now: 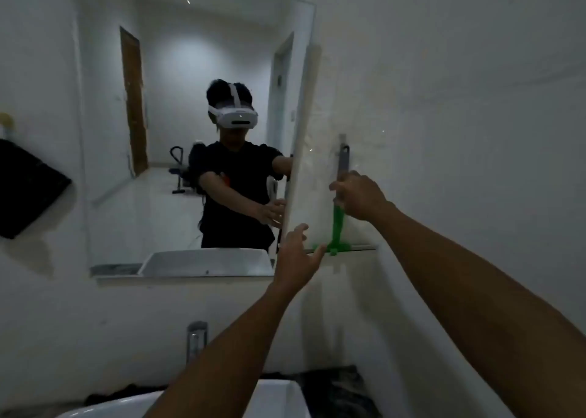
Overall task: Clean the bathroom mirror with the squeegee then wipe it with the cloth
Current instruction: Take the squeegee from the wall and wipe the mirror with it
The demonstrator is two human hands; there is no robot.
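My worry is the swung-out mirror door [304, 151] swinging on its hinge if my left hand [296, 256], fingers spread and loosely cupping its lower edge, slips. Further right, my right hand [360, 197] is closed round the squeegee [338, 227] handle, green blade down on the shelf [364, 248], arm stretched forward. I see no cloth.

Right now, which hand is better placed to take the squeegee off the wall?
The right hand. It is already closed around the squeegee on its handle, above the green head, beside the mirror. The left hand is open with fingers spread, lower down near the mirror's edge, holding nothing.
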